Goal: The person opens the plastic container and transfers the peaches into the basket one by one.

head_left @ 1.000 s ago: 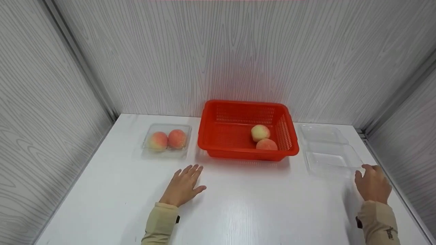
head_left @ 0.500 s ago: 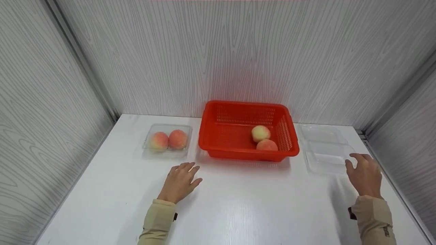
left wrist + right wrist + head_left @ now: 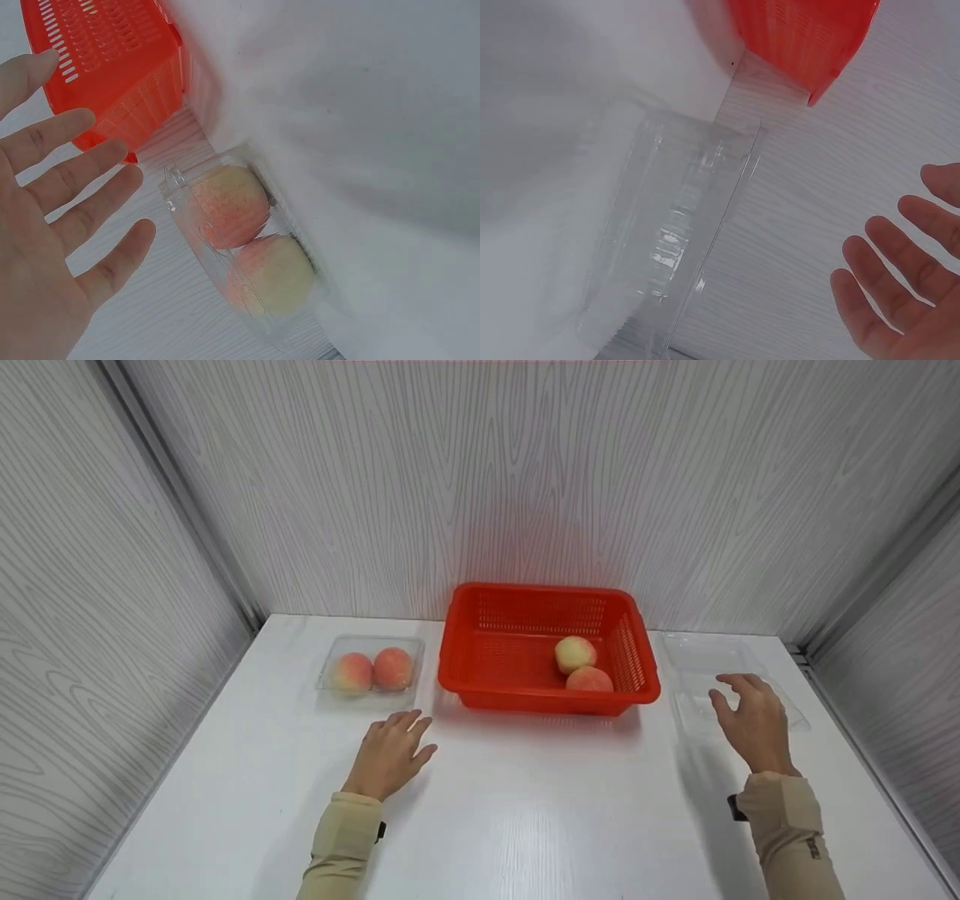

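Observation:
My left hand [image 3: 386, 754] hovers over the white table with fingers spread, holding nothing. Just beyond it stands a clear plastic clamshell box [image 3: 347, 645] with two peaches inside, a yellow-pink peach [image 3: 352, 672] and a pinker peach [image 3: 393, 668]. On the right, my right hand [image 3: 754, 720] has relaxed, parted fingers and holds nothing. In the head view it overlaps a clear open plastic clamshell [image 3: 701, 652], partly hiding its near half. Between the hands, farther back, sits a red basket [image 3: 540, 697] with a pale peach [image 3: 575, 654] and a pink peach [image 3: 589, 679] in its right side.
The white table [image 3: 517, 817] meets a grey wood-grain back wall [image 3: 525, 472] right behind the basket. Panels in the same pattern close off the left side [image 3: 90, 622] and the right side [image 3: 892, 607].
My right hand has let go of the open clamshell's right edge and moved left and slightly forward over it. My left hand has drifted slightly left and forward. Basket and peaches stay put.

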Tool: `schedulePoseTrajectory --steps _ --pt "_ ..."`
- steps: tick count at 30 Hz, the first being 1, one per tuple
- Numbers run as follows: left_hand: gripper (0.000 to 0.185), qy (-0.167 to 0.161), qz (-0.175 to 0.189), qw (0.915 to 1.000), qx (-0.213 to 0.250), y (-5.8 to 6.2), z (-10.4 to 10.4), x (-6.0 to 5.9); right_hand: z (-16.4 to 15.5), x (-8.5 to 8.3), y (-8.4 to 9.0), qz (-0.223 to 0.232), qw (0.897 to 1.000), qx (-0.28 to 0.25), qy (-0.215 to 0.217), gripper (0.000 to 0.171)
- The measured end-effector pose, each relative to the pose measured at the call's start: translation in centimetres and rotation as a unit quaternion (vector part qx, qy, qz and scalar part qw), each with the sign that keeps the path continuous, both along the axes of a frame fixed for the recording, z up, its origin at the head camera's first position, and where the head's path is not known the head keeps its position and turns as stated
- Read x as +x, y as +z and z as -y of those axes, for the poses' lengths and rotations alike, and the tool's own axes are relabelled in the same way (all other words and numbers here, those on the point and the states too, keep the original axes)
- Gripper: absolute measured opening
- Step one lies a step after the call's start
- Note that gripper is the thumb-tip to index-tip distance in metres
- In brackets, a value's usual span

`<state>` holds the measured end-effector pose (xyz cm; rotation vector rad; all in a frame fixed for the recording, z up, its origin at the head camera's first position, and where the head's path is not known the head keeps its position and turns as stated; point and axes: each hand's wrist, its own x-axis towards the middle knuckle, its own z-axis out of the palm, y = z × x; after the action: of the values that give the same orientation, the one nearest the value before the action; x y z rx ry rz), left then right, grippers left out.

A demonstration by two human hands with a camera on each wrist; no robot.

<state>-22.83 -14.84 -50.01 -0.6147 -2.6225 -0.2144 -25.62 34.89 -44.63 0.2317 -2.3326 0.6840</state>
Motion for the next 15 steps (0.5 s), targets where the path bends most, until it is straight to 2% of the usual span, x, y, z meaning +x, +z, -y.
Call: schedulePoseTrajectory --steps 7,15 --pt "0.04 0.016 0.024 0.9996 0.006 0.2 0.2 -0.3 1.6 -0.3 0.1 0.024 1.0 -0.003 0.016 0.018" --pt "0.042 0.021 0.026 0.9993 0.019 0.7 0.6 -0.4 3.2 -0.9 0.4 0.034 0.999 0.001 0.04 0.018"
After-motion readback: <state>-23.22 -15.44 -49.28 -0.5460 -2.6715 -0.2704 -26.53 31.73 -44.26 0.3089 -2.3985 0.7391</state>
